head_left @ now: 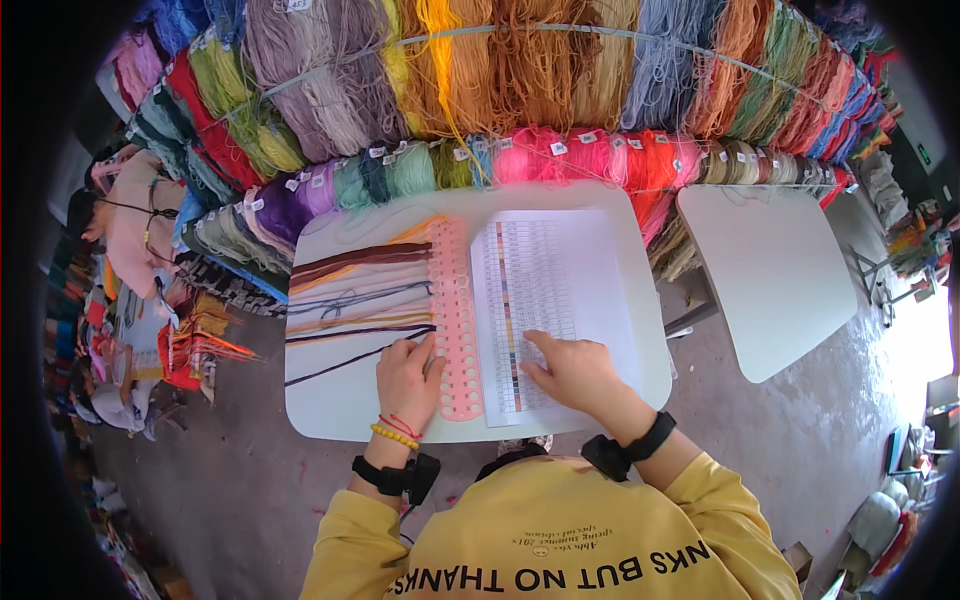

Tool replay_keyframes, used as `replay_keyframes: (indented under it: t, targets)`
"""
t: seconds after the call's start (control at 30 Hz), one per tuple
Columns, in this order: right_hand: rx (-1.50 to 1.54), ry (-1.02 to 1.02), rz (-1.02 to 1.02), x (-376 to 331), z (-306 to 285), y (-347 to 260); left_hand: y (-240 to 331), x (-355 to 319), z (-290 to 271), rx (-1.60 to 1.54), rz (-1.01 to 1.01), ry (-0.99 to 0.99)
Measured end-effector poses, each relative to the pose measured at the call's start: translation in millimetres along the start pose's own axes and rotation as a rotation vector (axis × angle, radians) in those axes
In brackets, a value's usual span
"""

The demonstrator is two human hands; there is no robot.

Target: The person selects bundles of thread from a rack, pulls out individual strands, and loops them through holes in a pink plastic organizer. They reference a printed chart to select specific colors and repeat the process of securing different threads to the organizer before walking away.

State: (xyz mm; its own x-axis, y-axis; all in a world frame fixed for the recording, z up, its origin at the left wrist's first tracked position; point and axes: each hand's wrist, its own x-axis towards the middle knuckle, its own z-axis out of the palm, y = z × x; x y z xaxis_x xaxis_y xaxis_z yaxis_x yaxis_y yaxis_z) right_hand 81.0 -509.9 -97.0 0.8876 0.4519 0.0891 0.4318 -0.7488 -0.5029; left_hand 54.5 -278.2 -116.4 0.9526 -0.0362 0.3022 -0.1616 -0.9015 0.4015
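Observation:
A pink strip-shaped thread holder (458,310) with rows of holes lies on the white table. Brown, grey, blue, tan and dark purple threads (355,290) trail leftward from its upper and middle holes. At the holder's left edge, beside the lowest dark thread, is my left hand (405,380); its thumb and forefinger are slightly apart, the other fingers curled. Right of the holder lies a white paper chart (550,300) with a column of coloured squares. My right hand (580,375) is over it, forefinger and thumb stretched toward the squares, the other fingers bent under.
Skeins of many colours (540,70) hang along the table's far side, with tagged rolls of yarn (560,155) below. A second white table (775,275) stands at the right. Another person (140,225) works at the left near orange threads (205,345).

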Motion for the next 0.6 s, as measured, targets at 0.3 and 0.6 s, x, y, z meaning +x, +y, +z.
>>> replay_keyframes:
  t: [0.3,0.6]
  targets:
    - [0.526,0.377,0.376,-71,-139,75,5,10,3,-0.164,-0.137,-0.043]
    - [0.303,0.709,0.425,-146,-317,294,95,7,-16,-0.002,-0.165,0.116]
